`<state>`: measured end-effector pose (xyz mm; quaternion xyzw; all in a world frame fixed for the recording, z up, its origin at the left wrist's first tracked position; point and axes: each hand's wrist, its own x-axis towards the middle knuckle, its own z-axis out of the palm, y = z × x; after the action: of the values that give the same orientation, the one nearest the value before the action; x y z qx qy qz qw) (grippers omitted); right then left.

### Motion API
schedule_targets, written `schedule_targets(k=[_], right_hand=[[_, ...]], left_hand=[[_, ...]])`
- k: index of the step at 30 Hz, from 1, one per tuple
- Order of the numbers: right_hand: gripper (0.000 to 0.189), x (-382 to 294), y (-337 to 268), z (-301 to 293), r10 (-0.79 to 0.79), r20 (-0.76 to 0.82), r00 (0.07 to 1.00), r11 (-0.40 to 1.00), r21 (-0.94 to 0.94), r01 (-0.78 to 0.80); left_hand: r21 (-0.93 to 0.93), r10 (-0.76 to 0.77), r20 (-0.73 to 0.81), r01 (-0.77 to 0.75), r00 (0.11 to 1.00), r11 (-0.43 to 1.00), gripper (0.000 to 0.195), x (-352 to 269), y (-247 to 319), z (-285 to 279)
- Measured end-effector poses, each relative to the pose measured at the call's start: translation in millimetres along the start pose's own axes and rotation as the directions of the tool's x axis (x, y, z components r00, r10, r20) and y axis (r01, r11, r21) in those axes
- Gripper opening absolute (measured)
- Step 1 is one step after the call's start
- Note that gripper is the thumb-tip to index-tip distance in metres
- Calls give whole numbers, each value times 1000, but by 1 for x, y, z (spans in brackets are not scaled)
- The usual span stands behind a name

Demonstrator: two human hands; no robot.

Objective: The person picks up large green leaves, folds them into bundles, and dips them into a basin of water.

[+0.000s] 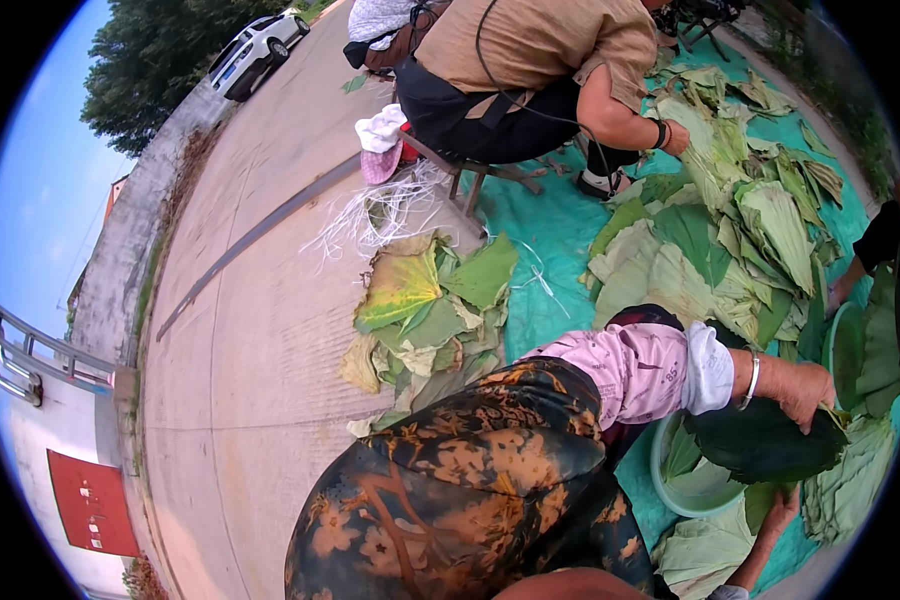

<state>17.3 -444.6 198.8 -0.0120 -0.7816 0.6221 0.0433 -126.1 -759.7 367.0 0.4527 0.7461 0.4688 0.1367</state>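
A dark green lotus leaf (769, 446), folded over, is pinched at its edge by my left hand (799, 390). That arm wears a pink printed sleeve cover with a grey cuff, and a bracelet circles the wrist. Under the leaf stands a pale green plastic basin (694, 504) with leaf pieces inside. My right hand (780, 514) comes up from the bottom edge to the leaf's lower side. A smaller green leaf (757, 504) lies against it; its fingers are partly hidden, so its grip is unclear. Pale folded lotus leaves (705, 551) rest beside that arm.
Leaf piles cover much of the green tarp (547, 300). Beside me a person (525, 60) on a wooden stool (480, 169) handles leaves. White plastic strips (390, 214) and a leaf heap (435, 315) lie on the concrete. Another person's hand (840, 289) is near a second basin (840, 345).
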Motion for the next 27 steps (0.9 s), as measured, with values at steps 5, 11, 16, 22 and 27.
schedule_targets(k=[5, 11, 16, 22, 27], right_hand=[[31, -4, -28, -13, 72, 92, 993, 993, -102, -63], [21, -12, -57, -15, 175, 180, 968, 923, -371, -98], [19, -18, -64, -15, 195, 195, 961, 945, -300, -131], [18, -22, -44, -40, 210, 152, 966, 920, -366, -143], [33, -25, -56, -32, 188, 165, 968, 762, -647, -38]], left_hand=[[-15, -35, 31, 35, 999, 999, 41, 2, 0, -4], [36, 71, -55, -69, 996, 997, 40, 3, -4, -1], [45, -36, 42, 34, 998, 998, 38, -3, 11, -7], [-35, -122, 56, 124, 991, 992, 38, -6, 17, -7], [12, -34, -28, 34, 999, 999, 36, -6, 10, -6]])
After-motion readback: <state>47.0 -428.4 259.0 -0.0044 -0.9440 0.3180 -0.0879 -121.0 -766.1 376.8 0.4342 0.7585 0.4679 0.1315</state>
